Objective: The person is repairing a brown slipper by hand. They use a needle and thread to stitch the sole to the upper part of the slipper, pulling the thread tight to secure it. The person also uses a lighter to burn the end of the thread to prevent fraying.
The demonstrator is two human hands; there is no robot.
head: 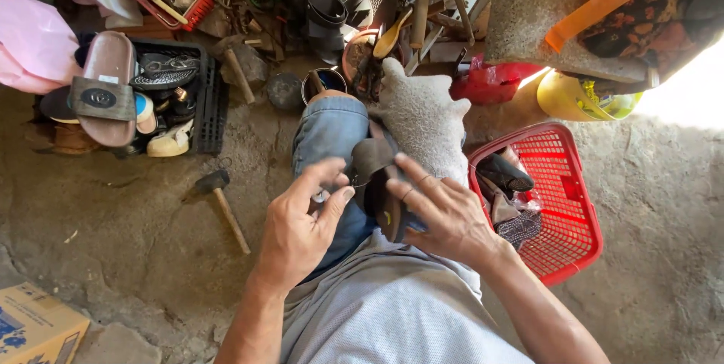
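A dark brown leather sandal [381, 183] is lying across the person's lap, on the knee clad in blue denim [328, 134], and both hands are working on it. The left hand [298, 224] is resting at the sandal's near left edge, its fingers loosely curled and the thumb and forefinger drawing together around a small pale object [322, 196] that is too small to make out; whether they are truly pinching it I cannot tell. The right hand [445, 217] is lying flat over the sandal's right side, its fingers [415, 175] spread and stretched out, pressing on the sandal rather than closing around it.

Just beyond the sandal a pale grey fuzzy cloth [422, 119] is draping over the other knee. A red plastic basket [573, 236] holding dark footwear is sitting just beside the right arm. A wooden-handled hammer [224, 209] is lying on the rough concrete floor [136, 243] to the left, and farther off a black plastic crate [215, 107] is holding sandals and shoe parts.
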